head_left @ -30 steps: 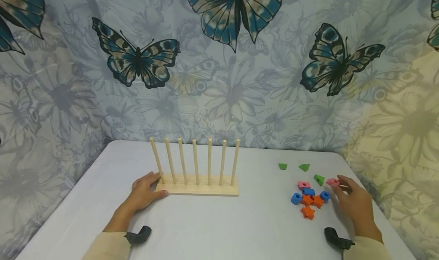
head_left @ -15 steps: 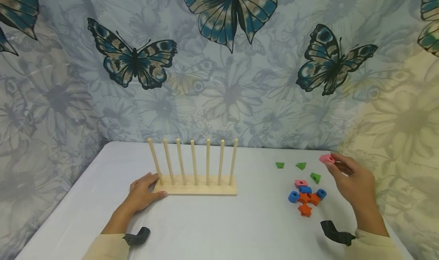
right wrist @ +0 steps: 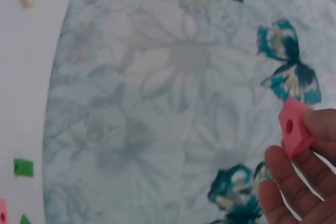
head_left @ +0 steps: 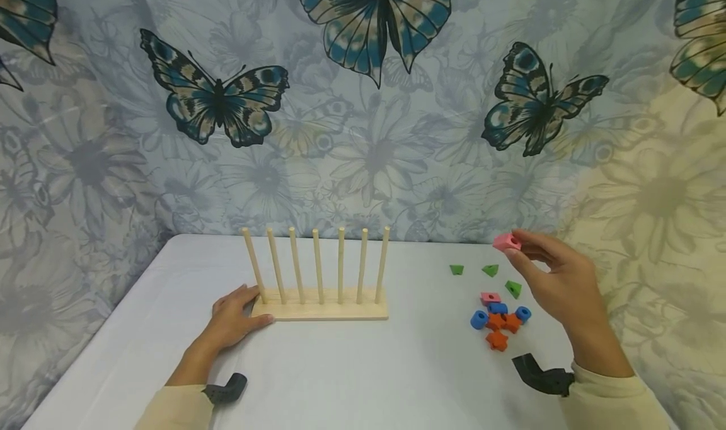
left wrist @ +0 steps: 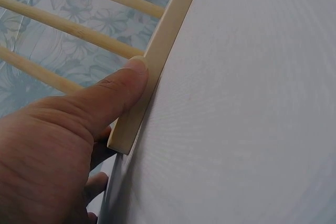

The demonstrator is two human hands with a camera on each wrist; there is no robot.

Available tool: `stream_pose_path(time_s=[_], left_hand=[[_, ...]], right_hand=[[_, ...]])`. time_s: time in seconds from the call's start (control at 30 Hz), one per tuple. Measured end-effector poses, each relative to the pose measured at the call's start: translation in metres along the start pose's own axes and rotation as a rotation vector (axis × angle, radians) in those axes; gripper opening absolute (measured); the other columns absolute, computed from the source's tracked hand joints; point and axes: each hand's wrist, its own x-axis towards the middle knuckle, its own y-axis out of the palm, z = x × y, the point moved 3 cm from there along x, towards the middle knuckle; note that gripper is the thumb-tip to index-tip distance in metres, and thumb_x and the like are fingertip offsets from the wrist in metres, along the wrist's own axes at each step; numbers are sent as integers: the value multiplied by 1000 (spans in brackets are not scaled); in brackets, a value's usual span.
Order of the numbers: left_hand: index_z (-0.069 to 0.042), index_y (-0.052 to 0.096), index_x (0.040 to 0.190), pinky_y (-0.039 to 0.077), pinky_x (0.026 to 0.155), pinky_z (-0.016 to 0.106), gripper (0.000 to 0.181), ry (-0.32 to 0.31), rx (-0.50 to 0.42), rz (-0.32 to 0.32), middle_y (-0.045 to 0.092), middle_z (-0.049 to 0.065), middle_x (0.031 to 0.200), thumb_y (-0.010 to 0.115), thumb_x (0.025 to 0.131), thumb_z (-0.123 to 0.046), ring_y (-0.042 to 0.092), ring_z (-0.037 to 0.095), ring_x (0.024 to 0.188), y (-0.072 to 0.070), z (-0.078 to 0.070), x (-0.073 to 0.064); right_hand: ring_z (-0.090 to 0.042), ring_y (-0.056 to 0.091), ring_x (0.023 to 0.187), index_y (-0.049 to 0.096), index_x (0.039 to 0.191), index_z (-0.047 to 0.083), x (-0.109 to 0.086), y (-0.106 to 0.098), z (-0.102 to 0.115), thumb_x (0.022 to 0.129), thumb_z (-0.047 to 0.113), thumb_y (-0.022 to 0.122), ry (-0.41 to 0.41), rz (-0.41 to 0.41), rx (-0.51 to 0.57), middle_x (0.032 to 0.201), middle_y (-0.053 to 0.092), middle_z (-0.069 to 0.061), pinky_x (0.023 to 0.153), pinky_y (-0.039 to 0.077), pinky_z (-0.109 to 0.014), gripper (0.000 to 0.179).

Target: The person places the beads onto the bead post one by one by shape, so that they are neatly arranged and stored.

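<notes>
imo we're wanting a light pinch near the edges: our right hand [head_left: 558,282] is holding the pink angular block [head_left: 504,242] in its fingers [right wrist: 287,178] above the right side of the white counter [head_left: 363,373], while our left hand [head_left: 235,321] is steadying one end of the pale wooden seven-peg rack [head_left: 326,314]. Block's looking matte, flat-faced, its round hole showing uncovered

Bare wood, matt colour and printed cloth.
The rack [head_left: 320,314] is pale wood, smooth, its pegs [head_left: 317,266] the same raw, faintly grained stuff; the pink block [right wrist: 301,130] has smooth, matt faces and crisp edges. The green pieces [head_left: 490,270], blue pieces [head_left: 497,308] and orange stars [head_left: 497,340] look matt too, though they are too small to tell painted wood from plastic. White cover [head_left: 363,373]: smooth, matt. Backdrop [head_left: 380,165]: printed cloth, softly creased. Sleeves [head_left: 612,405]: plain cloth. Wrist mounts [head_left: 541,378]: dull black plastic.
</notes>
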Motion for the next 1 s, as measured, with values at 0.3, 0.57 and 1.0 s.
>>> stream_pose_path(time_s=[0.3,0.57,1.0], left_hand=[[6,51,134,8,107,58,78,-8,-20,9,44,30,139,80,78,-40,26,46,135,0,-1,-1],[6,49,135,7,108,57,81,-22,-17,21,43,29,140,79,78,-42,25,45,136,0,-2,0],[7,49,135,7,108,58,82,-15,-12,19,43,30,139,79,78,-43,26,46,136,1,-2,0]], right_hand=[[-8,63,91,67,114,-8,21,22,51,71,-23,71,-197,73,152,102,68,-13,82,49,-17,45],[-16,63,93,65,115,-9,35,50,92,76,-21,69,-234,142,316,105,68,-13,83,52,-23,40],[-21,64,91,66,112,-8,51,110,123,81,-11,71,-293,211,464,102,68,-9,81,54,-33,31]])
